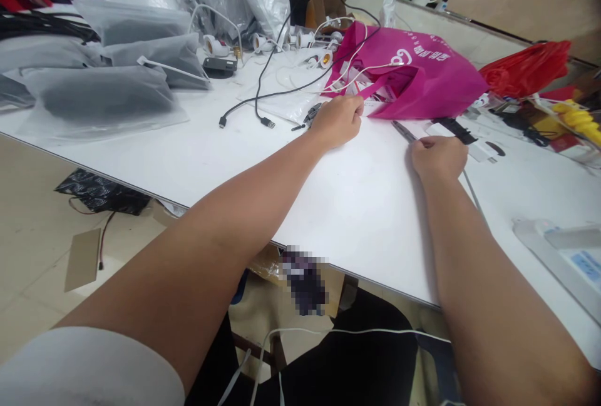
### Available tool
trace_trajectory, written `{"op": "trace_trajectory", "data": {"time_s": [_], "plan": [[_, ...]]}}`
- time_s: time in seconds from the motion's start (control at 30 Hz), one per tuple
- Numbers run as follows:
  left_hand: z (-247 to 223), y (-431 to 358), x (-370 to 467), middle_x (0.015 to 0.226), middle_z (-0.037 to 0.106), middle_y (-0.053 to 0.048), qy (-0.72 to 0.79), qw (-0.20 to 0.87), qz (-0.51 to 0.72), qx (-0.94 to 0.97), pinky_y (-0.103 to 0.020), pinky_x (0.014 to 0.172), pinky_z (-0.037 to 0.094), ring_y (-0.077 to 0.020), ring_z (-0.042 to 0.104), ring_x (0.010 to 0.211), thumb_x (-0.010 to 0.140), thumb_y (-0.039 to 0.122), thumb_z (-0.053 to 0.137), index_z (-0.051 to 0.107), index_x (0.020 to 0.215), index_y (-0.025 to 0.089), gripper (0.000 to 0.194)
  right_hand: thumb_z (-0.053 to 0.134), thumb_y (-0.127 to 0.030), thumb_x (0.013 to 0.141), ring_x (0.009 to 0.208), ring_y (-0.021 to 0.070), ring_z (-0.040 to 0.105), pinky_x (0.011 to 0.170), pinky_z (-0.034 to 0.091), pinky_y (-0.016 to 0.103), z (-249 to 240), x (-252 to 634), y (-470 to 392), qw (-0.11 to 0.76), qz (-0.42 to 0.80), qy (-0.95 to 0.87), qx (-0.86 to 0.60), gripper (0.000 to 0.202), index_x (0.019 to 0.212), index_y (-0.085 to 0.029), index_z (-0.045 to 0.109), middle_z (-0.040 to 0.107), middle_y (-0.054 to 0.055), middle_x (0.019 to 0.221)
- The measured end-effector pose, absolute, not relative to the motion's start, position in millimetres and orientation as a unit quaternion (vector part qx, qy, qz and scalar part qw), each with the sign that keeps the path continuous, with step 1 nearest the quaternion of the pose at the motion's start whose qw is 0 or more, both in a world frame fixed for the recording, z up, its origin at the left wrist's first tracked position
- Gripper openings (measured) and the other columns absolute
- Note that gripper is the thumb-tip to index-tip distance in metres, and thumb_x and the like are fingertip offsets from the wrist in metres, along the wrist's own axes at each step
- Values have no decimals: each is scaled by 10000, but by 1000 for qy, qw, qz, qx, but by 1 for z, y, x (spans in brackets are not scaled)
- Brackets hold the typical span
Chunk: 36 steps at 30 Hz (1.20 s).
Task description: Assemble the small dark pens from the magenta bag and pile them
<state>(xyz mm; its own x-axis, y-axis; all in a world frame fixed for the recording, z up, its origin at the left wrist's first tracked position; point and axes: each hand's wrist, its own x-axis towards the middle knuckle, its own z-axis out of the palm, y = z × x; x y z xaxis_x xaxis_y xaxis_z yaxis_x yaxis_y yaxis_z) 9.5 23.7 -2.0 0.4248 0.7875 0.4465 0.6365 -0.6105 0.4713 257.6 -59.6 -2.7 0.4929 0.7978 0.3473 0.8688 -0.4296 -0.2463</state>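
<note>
Head view: I see hands apart over white table (370, 206), right hand (440, 157) clamped on thin grey tool (404, 131) near pink bag (441, 84), left hand (339, 121) curled at bag's open mouth, can't tell if gripping.

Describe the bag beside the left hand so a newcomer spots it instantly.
On the white table, look just beyond the left hand. The bag sits there, its mouth open toward the hand. It is magenta with white lettering, unlike the plain red plastic to its right.
</note>
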Motion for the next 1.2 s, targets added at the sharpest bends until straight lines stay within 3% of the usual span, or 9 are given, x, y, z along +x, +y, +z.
{"op": "trace_trajectory", "data": {"time_s": [0.1,0.17,0.3,0.43,0.57,0.8,0.9,1.07,1.2], "plan": [[-2,25,9,1332,894,-75,428,121,321,836,-469,1171,613,-315,792,1314,1057,107,547,880,1305,280,449,683,-241,1128,1371,431,793,1152,607,514,4,248,-63,173,-82,-428,-883,392,1414,-150,934,856,272,1383],[-2,25,9,1338,894,-76,428,123,320,836,-490,1184,617,-315,789,1303,1062,117,547,881,1312,287,451,680,-264,1151,1475,457,747,1208,581,558,7,245,-64,176,-66,-406,-894,404,1471,-193,916,822,261,1499],[-2,25,9,1332,889,-97,428,127,326,833,-478,1176,604,-320,793,1303,1059,96,546,871,1296,251,430,710,-261,1151,1557,404,708,1342,497,505,10,246,-64,238,0,-381,-893,416,1521,-192,887,828,185,1543],[-2,25,10,1331,884,-95,428,136,331,830,-434,1138,583,-316,789,1309,1062,93,554,865,1265,256,405,712,-204,1118,1419,310,767,1307,503,370,8,249,-64,271,21,-390,-880,396,1453,-157,917,864,158,1453],[-3,25,10,1314,885,-90,430,127,328,832,-427,1120,583,-309,794,1298,1070,95,530,856,1259,253,409,702,-118,1052,1165,273,791,1192,570,379,6,249,-64,293,10,-385,-875,394,1352,-173,952,875,140,1271],[-5,26,10,1320,882,-93,428,118,323,836,-441,1135,593,-303,791,1309,1073,103,528,857,1271,252,411,712,-40,989,882,213,661,1115,580,378,4,250,-61,321,14,-383,-866,388,1274,-129,960,775,87,973],[-4,25,10,1335,884,-82,430,116,318,837,-448,1135,599,-288,781,1292,1088,124,521,858,1274,271,412,693,-44,994,958,232,688,1171,556,371,4,251,-62,318,5,-401,-859,383,1269,-103,952,789,103,1022],[-1,23,7,1346,895,-26,432,129,317,834,-465,1143,593,-271,753,1258,1099,160,527,862,1267,324,409,682,-132,1051,1202,308,730,1259,504,395,5,259,-65,245,-12,-454,-857,426,1422,-71,882,831,211,1363],[-1,23,6,1366,888,-17,431,137,319,833,-443,1158,576,-268,744,1283,1099,175,531,866,1273,338,411,710,-157,1026,1136,322,719,1255,490,404,5,267,-65,221,-56,-458,-859,311,1272,-104,893,840,185,1220]]}}
